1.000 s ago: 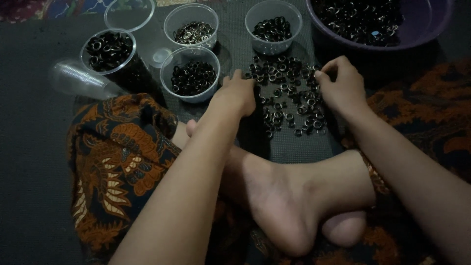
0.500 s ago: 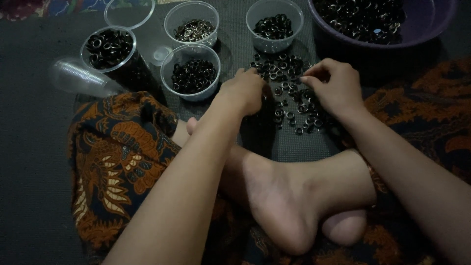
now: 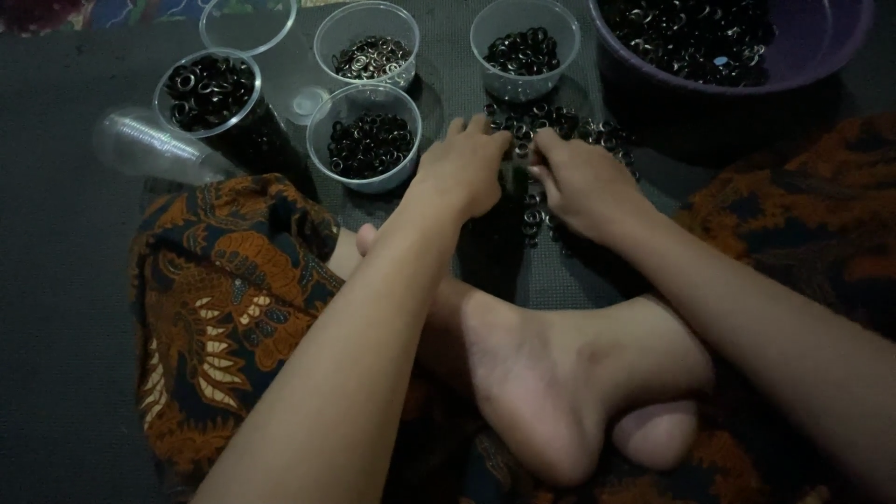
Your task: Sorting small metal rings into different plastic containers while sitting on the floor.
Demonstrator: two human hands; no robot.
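My left hand (image 3: 464, 168) and my right hand (image 3: 586, 182) meet fingertip to fingertip over a loose pile of small black rings (image 3: 569, 126) on the dark mat. The fingers of both hands curl down and pinch at rings where they touch; the tips are partly lost in the dark. My bare foot (image 3: 551, 383) lies crossed below the forearms, on orange-patterned cloth (image 3: 224, 299).
A clear cup of black rings (image 3: 369, 182) stands just left of my left hand. Behind are a cup of silvery rings (image 3: 323, 42), two more cups of black rings (image 3: 483, 61) (image 3: 161, 93), an empty cup (image 3: 245, 28) and a purple basin (image 3: 747, 86). A stack of clear cups (image 3: 149, 149) lies at left.
Both hands have drawn together at the near side of the pile. The right hand moved left and the left hand moved right until their fingertips met.
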